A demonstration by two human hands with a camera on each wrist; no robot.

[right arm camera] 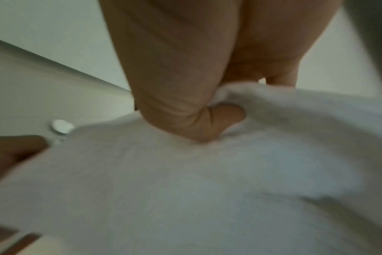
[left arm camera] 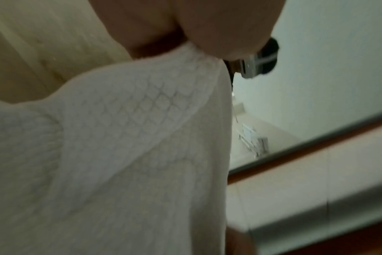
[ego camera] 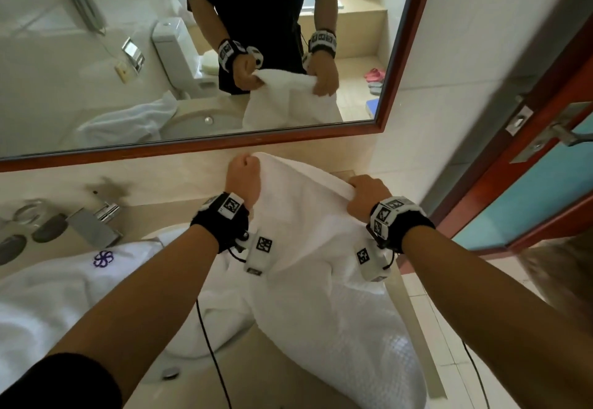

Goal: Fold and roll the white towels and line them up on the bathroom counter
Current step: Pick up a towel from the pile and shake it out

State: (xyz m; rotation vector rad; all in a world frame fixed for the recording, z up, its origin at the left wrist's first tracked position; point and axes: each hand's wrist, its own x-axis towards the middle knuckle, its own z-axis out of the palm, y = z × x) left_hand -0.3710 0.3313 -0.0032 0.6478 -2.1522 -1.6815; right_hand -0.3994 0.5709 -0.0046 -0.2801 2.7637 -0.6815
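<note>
The left hand (ego camera: pixel 243 174) is closed in a fist around one top corner of a white towel (ego camera: pixel 308 248). The right hand (ego camera: pixel 365 197) grips the other end of the same top edge, with its fingers curled over the cloth. The two hands are apart, and the edge runs between them. They hold the towel up in front of the person, above the bathroom counter (ego camera: pixel 288 373). The left wrist view shows the cloth bunched under the palm, with a small diamond pattern on it. In the right wrist view the thumb (right arm camera: pixel 218 119) presses into the soft cloth, but that view is blurry.

The towel hangs down from the hands. Its lower part drapes over the sink (ego camera: pixel 199 349) and the front of the counter.

To the left lies a second white towel (ego camera: pixel 64 286) with a purple flower mark (ego camera: pixel 103 259) on it. It covers part of the sink. Behind it stands a shiny tap (ego camera: pixel 96 221).

On the wall above is a mirror (ego camera: pixel 96 55) with a brown frame. It shows the person's two hands holding the towel. To the right is a door (ego camera: pixel 529 190) with a metal handle.
</note>
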